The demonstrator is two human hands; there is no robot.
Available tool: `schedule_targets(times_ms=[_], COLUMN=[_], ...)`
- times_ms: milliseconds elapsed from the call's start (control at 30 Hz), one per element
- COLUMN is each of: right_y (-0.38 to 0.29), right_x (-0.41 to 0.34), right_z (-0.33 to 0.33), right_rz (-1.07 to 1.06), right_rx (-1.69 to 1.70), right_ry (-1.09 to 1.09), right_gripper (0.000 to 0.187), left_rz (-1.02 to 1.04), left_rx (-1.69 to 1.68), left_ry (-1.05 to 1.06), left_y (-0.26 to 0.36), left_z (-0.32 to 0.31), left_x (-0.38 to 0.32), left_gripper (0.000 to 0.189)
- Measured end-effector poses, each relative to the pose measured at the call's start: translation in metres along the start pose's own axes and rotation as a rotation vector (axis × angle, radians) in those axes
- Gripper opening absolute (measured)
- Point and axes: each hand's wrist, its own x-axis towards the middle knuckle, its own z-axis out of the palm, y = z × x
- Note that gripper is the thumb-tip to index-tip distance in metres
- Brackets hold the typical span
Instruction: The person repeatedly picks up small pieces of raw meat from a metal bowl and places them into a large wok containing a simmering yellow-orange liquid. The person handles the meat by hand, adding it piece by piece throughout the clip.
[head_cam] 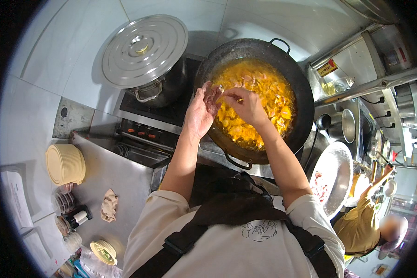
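Slices of raw red meat (pixel 212 99) lie in the upturned palm of my left hand (pixel 196 120), over the left side of a large black wok (pixel 302 121). My right hand (pixel 248 106) is just beside the meat, palm down, with its fingertips drawn together. Whether a slice is pinched between those fingertips cannot be made out. Below both hands, bubbling yellow-orange liquid (pixel 278 87) fills the middle of the wok, with many pale pinkish pieces in it. To the right, a wide metal bowl (pixel 340 173) holds more raw meat pieces (pixel 320 187).
A lidded stockpot (pixel 144 55) stands left of the wok. The steel counter (pixel 93 166) bears stacked cream lids (pixel 65 164), a crumpled cloth (pixel 109 205) and a small tub (pixel 104 251). At right are a ladle (pixel 323 122), a steel pot (pixel 348 125) and another person (pixel 358 222) reaching out.
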Motion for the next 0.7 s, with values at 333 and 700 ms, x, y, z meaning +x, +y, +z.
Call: schedule_targets(times_ms=[333, 700], right_y=[-0.015, 0.013], right_x=[-0.01, -0.009], right_z=[0.001, -0.006], right_rz=[0.064, 0.269], right_rx=[0.054, 0.214], right_ry=[0.09, 0.086], right_gripper=[0.021, 0.021], left_rz=[0.14, 0.252], left_rx=[0.689, 0.897], left_ry=[0.115, 0.236], left_y=[-0.012, -0.01], left_z=[0.016, 0.001], left_x=[-0.006, -0.002], left_gripper=[0.045, 0.048])
